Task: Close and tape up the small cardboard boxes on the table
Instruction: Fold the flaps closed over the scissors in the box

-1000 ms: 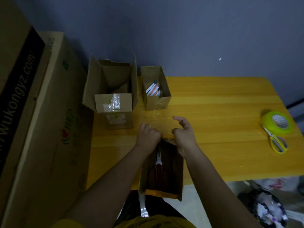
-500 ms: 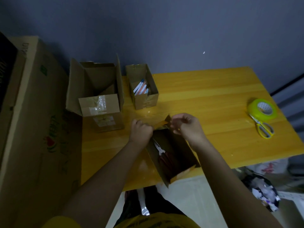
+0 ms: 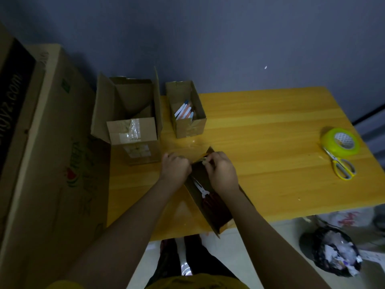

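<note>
Both hands are curling at the far end of a narrow open box (image 3: 210, 207) lying at the table's (image 3: 270, 163) near edge: the right hand (image 3: 221, 171) is pinching its end flap, the left hand (image 3: 175, 168) is gripping the corner beside it. Pliers (image 3: 201, 189) are lying inside. Behind are sitting an open pen box (image 3: 187, 113) and a larger flapped box (image 3: 133, 126); a tape roll (image 3: 340, 141) and scissors (image 3: 341, 165) are lying well apart at right.

The yellow wooden tabletop (image 3: 260, 126) carried three open cardboard boxes: a tall one (image 3: 133, 130), a pen-filled one (image 3: 188, 126) beside it, and a near-edge one (image 3: 208, 213). Far right lay green tape (image 3: 339, 142) touching yellow scissors (image 3: 341, 166).
</note>
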Demonstrator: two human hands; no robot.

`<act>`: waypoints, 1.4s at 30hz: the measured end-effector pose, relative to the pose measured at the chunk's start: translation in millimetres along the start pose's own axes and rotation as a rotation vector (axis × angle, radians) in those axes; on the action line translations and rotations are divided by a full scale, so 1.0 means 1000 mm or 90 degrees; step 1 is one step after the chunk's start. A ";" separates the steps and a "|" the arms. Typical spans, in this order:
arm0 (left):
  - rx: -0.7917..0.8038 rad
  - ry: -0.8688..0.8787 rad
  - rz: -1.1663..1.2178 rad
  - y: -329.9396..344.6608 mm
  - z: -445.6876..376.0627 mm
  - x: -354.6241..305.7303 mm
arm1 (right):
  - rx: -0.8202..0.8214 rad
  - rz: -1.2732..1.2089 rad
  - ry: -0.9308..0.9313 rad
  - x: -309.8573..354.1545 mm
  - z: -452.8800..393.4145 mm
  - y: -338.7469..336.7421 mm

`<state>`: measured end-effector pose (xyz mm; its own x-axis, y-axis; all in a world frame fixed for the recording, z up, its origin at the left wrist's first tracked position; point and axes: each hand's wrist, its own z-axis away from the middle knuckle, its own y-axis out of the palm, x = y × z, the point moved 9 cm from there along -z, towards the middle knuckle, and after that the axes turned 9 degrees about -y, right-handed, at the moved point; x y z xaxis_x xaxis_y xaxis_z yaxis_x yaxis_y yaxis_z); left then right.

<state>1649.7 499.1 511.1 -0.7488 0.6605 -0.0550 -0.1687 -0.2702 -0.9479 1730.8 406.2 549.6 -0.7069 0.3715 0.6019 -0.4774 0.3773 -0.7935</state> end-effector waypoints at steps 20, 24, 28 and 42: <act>-0.021 0.023 0.009 -0.001 0.000 -0.016 | 0.114 -0.693 0.548 -0.026 0.038 0.024; -0.006 0.014 0.020 -0.005 -0.004 -0.015 | 0.102 -0.699 0.636 -0.044 0.063 0.035; 0.039 0.031 0.031 -0.002 -0.005 -0.014 | 0.164 -0.639 0.676 -0.050 0.071 0.052; 0.041 0.028 0.049 -0.004 -0.008 -0.011 | 0.291 -0.385 0.548 -0.048 0.063 0.047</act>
<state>1663.8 498.4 512.6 -0.7322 0.6661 -0.1419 -0.1536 -0.3646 -0.9184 1709.4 353.2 477.8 0.2104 0.7579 0.6175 -0.8870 0.4136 -0.2053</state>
